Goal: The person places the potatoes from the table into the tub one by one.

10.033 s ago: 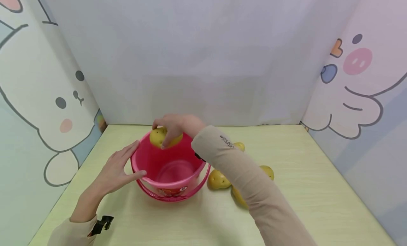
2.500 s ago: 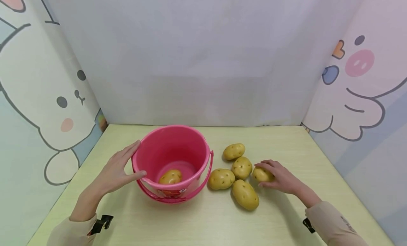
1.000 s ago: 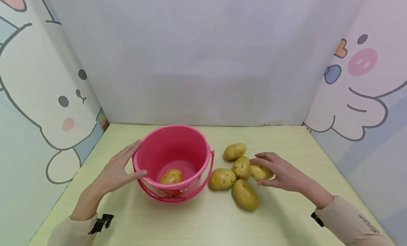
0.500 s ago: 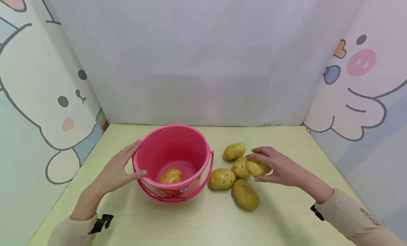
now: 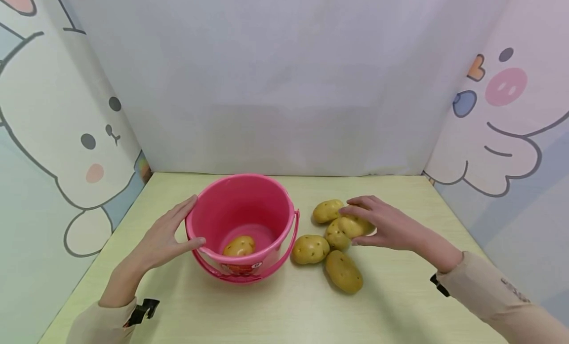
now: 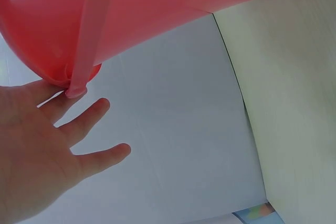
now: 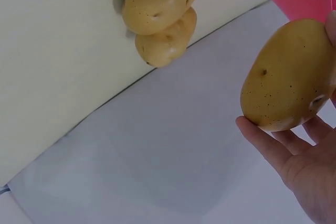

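A pink bucket (image 5: 249,201) stands left of centre, one yellow potato (image 5: 240,246) lying on its bottom. My left hand (image 5: 162,240) rests against the bucket's left rim, thumb near the front edge. In the left wrist view its fingers (image 6: 94,121) are spread, some touching the rim by the handle joint. My right hand (image 5: 395,230) grips a potato (image 5: 355,226) between thumb and fingers, over the right side of the potato group. The right wrist view shows this held potato (image 7: 289,77) raised above the table, fingertips under its end.
Several potatoes lie right of the bucket: a back one (image 5: 328,210), a middle one (image 5: 337,235) partly covered by the held potato, a left one (image 5: 310,249) and a front one (image 5: 344,272). The bucket's handle (image 5: 266,272) hangs down in front. Cartoon-printed walls enclose the table.
Ten seconds ago the right hand held a potato over the bucket; that potato now lies inside. The right hand has since taken another from the table and lifted it. The left hand stays put.
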A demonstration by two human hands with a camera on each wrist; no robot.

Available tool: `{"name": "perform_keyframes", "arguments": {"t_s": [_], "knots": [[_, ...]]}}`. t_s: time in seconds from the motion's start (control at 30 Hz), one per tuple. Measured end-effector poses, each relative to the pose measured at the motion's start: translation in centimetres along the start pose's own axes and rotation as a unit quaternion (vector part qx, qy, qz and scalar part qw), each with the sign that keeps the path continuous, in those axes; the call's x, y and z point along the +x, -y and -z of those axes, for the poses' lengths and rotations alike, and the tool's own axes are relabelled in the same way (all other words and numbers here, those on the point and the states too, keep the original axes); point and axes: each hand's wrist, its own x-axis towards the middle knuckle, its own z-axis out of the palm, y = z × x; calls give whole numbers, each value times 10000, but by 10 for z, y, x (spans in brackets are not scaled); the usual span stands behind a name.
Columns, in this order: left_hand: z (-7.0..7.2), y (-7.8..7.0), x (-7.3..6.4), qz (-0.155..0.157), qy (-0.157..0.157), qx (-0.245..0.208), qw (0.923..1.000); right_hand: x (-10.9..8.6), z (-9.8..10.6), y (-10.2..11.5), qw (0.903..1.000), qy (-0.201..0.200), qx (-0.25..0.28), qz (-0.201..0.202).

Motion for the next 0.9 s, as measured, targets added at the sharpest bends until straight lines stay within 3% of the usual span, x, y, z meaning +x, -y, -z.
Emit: {"name": "perform_keyframes", "arguments": {"t_s": [0.9], "knots": [[0, 1, 0, 26, 1, -19, 10000, 27, 15, 3, 9996, 232, -175, 53]]}}
